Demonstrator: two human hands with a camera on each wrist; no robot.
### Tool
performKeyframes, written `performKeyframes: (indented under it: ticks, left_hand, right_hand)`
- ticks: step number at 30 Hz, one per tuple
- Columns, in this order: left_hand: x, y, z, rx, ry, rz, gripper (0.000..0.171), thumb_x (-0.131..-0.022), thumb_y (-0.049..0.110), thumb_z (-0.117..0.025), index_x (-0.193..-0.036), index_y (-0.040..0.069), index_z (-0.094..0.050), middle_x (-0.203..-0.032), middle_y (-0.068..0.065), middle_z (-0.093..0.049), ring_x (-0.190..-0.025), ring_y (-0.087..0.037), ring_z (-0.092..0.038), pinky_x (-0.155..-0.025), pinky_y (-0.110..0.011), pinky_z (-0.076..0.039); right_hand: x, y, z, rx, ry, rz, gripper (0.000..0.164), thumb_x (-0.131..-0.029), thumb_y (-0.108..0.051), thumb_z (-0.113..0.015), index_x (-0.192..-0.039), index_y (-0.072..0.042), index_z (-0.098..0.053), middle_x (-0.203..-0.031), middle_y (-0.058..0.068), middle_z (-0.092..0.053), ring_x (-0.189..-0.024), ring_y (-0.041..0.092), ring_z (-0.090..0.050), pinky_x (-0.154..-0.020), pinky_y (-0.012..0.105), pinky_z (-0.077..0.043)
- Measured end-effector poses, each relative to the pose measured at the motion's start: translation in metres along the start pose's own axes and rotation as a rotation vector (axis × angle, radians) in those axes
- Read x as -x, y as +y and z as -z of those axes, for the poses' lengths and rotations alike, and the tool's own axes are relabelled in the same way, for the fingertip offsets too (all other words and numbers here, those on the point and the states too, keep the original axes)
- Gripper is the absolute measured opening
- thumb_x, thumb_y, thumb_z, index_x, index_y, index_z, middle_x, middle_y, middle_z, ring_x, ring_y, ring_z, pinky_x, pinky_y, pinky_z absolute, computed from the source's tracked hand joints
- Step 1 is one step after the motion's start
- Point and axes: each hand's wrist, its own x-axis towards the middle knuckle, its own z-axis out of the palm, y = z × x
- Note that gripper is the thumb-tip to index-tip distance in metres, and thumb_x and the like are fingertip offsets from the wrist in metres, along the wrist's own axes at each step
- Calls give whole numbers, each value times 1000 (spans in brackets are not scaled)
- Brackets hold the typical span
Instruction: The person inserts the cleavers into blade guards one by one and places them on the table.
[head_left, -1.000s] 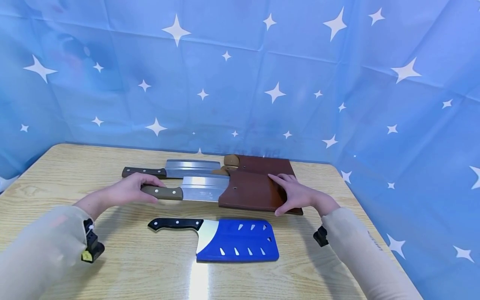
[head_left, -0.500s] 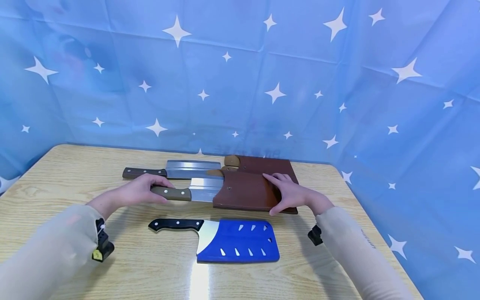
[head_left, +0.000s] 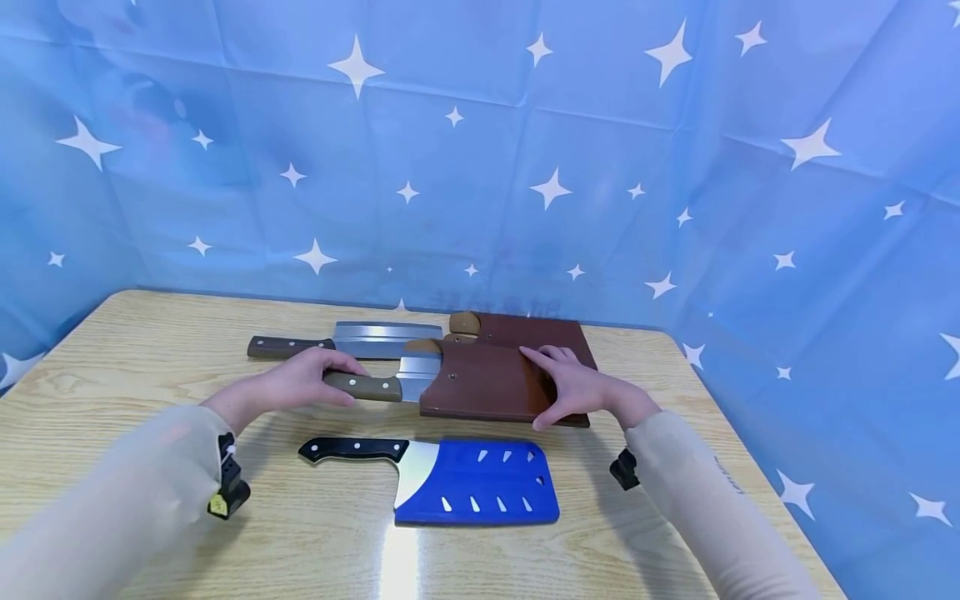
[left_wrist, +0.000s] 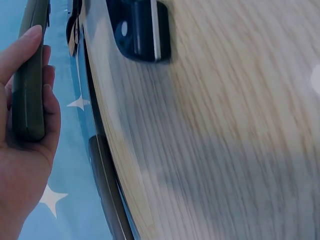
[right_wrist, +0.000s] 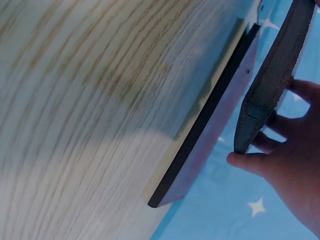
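Observation:
My left hand [head_left: 300, 383] grips the olive-brown riveted handle of a cleaver [head_left: 378, 388], its fingers wrapped round it in the left wrist view. Most of the shiny blade is hidden inside a brown leather sheath [head_left: 487, 383]; a short stretch shows between handle and sheath mouth. My right hand [head_left: 577, 387] holds the sheath's far end, thumb on the near edge and fingers on the far side. In the right wrist view the sheath [right_wrist: 270, 75] is seen edge-on, raised off the table. A tan strap lies at its mouth.
Behind, a second cleaver [head_left: 375, 340] with a dark handle lies bare beside another brown sheath [head_left: 555, 332]. Nearer, a black-handled cleaver [head_left: 356, 448] lies in a blue plastic guard [head_left: 487, 483] with slots. A blue star-patterned cloth [head_left: 480, 225] hangs behind the wooden table [head_left: 225, 550].
My left hand has moved right with the cleaver, so less of the blade shows outside the sheath. My right hand and the sheath have shifted slightly left.

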Motion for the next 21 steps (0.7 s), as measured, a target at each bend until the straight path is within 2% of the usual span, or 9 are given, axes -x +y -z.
performKeyframes:
  ticks: [6, 12, 21]
  left_hand:
    - [-6, 6, -4, 27, -16, 6, 35, -79, 14, -73, -112, 8, -64, -95, -5, -67, -75, -14, -54, -68, -29, -45]
    - [-12, 8, -9, 27, -3, -24, 34, -78, 14, -74, -110, 8, -65, -92, -3, -68, -73, -10, -53, -67, -26, -44]
    - [-14, 9, -11, 39, -6, -45, 35, -78, 15, -74, -110, 6, -65, -94, -7, -68, -73, -12, -53, -66, -26, -43]
  right_hand:
    - [-1, -3, 1, -7, 2, 2, 113, -65, -52, -78, -150, -15, -14, -151, 19, -21, -136, 41, -16, -102, 62, -30]
    - [-3, -7, 3, -11, 6, 8, 113, -64, -53, -77, -150, -15, -15, -149, 18, -23, -136, 41, -17, -102, 62, -31]
    - [-2, -8, 1, -4, 12, 7, 112, -64, -50, -79, -150, -14, -15, -148, 18, -24, -135, 41, -18, -102, 61, -31]
